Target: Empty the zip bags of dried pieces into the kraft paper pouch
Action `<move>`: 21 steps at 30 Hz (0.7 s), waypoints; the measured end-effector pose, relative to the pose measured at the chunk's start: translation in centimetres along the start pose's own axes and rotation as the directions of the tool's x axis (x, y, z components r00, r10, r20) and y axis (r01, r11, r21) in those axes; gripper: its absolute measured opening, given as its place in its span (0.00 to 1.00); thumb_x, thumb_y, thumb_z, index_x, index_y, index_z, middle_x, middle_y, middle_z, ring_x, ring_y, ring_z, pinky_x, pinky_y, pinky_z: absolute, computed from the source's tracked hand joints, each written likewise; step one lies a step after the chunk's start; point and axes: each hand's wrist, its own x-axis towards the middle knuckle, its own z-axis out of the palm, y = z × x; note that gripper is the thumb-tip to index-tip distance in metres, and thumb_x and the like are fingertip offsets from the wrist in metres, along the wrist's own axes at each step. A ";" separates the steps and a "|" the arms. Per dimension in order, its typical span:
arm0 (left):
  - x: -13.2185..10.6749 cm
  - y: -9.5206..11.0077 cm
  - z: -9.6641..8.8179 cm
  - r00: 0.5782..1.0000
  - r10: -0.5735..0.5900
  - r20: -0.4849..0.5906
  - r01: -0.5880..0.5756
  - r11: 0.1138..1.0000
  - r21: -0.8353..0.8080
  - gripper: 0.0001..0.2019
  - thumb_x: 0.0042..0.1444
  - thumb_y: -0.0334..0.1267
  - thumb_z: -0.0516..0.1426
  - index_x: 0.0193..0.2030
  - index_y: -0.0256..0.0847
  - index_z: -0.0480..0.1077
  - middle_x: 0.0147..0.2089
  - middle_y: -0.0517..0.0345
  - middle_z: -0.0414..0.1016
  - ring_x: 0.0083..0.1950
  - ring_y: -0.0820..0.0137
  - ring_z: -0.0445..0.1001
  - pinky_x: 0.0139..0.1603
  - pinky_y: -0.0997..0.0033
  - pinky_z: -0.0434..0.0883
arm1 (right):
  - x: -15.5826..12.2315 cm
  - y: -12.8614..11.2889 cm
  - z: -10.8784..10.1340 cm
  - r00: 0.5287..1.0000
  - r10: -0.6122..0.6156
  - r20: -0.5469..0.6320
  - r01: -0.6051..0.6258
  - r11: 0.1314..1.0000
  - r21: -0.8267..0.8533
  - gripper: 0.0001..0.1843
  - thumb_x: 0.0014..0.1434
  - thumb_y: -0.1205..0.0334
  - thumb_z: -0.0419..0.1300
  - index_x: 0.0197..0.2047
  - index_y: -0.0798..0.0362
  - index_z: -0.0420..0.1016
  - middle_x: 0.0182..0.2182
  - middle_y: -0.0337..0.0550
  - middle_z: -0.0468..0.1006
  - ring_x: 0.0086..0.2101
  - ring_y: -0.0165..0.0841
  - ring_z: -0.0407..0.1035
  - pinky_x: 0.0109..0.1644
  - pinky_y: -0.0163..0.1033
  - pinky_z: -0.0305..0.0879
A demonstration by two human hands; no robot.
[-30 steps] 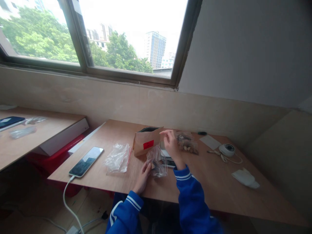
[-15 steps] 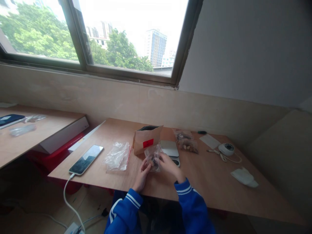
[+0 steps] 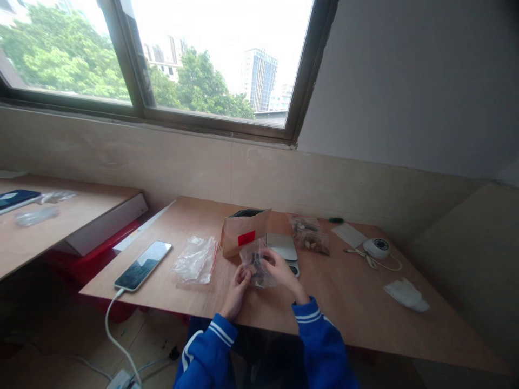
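Both of my hands hold a small clear plastic bag [image 3: 253, 261] with a few dark pieces inside, just above the wooden table [image 3: 348, 302]. My left hand [image 3: 239, 286] grips the bag's lower left side with its fingers closed. My right hand [image 3: 279, 270] pinches the bag's right side. Right behind the bag stand a brown paper bag [image 3: 242, 233] with a red label and a small flat scale [image 3: 283, 247].
A pile of empty clear bags [image 3: 195, 260] lies to the left, and a phone [image 3: 143, 266] on a white cable beyond it. Filled bags of nuts [image 3: 309, 236], a white round device [image 3: 377, 247] with a cord and a crumpled tissue [image 3: 406, 295] lie to the right.
My right hand came down from beside the paper bag's top to the small bag and took hold of its right side. The left hand has stayed on the bag.
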 end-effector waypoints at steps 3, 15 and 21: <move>-0.1 0.2 0.1 1.000 -0.004 0.020 0.004 1.000 0.014 0.26 0.50 0.44 0.63 0.56 0.42 0.68 0.58 0.46 0.72 0.60 0.55 0.68 0.61 0.53 0.64 | 0.0 -0.4 -0.1 1.000 0.015 -0.012 -0.014 0.999 0.051 0.14 0.56 0.63 0.56 0.46 0.52 0.71 0.46 0.47 0.77 0.47 0.37 0.71 0.53 0.43 0.66; -0.2 0.1 -0.3 0.998 -0.024 0.055 0.025 1.000 -0.010 0.26 0.53 0.44 0.62 0.58 0.43 0.67 0.58 0.48 0.71 0.59 0.58 0.69 0.61 0.57 0.64 | 3.6 -11.3 -3.5 0.894 -0.432 -0.122 0.305 0.783 -0.542 0.16 0.63 0.68 0.47 0.43 0.49 0.75 0.41 0.44 0.77 0.44 0.37 0.67 0.51 0.44 0.61; -0.2 0.0 -0.3 0.998 -0.026 0.049 0.027 0.999 -0.017 0.25 0.52 0.43 0.62 0.58 0.44 0.67 0.59 0.48 0.71 0.59 0.58 0.69 0.60 0.58 0.65 | 8.4 -12.4 -1.0 0.883 -0.457 -0.102 0.324 0.752 -0.574 0.15 0.64 0.67 0.49 0.41 0.46 0.77 0.42 0.39 0.78 0.47 0.37 0.66 0.56 0.47 0.54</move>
